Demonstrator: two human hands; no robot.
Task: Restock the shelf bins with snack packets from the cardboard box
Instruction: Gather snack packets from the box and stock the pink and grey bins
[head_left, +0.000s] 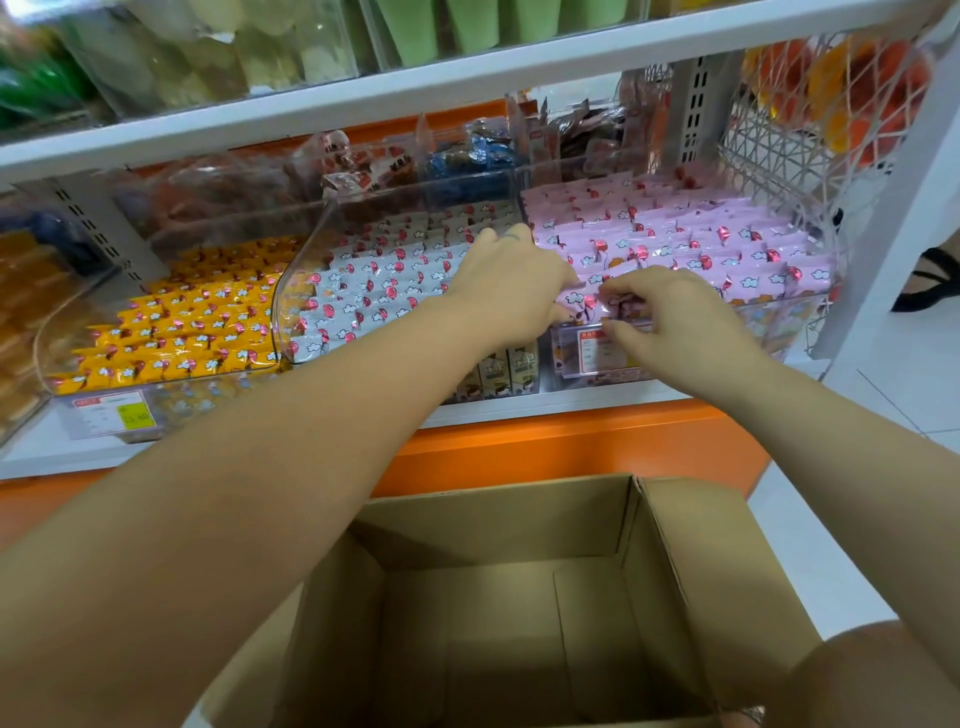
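Note:
An open cardboard box (675, 571) stands on the floor below me, and no packets show inside it. On the shelf, a clear bin (779, 322) holds rows of pink snack packets (701, 244). My left hand (511, 291) and my right hand (670, 317) meet at this bin's front left corner. Both pinch the same pink packet (584, 304) at the front row. To the left sit a bin of white packets (384, 280) and a bin of yellow packets (192, 317).
A white upper shelf (467, 88) overhangs the bins. More snack bins stand behind on the same shelf. A white wire basket (779, 156) with orange items hangs at right. An orange base panel (571, 447) runs under the shelf. Price tags (602, 353) clip to the bin fronts.

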